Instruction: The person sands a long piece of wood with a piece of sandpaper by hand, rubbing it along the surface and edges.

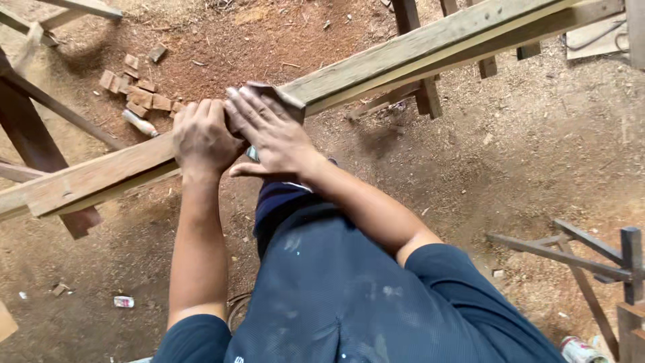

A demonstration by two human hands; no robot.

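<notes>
Floor: packed reddish earth [537, 154] covered with sawdust. Small wooden offcuts [138, 91] lie scattered on it. A dark metal frame [591, 259] stands at right.

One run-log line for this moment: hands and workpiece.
left hand: gripping plank | right hand: flat on sanding block | plank: long, on trestles | floor: sawdust, wood offcuts

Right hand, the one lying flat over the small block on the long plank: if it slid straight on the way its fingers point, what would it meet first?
The right hand points up-left toward the left hand, which it already appears to touch.
</notes>
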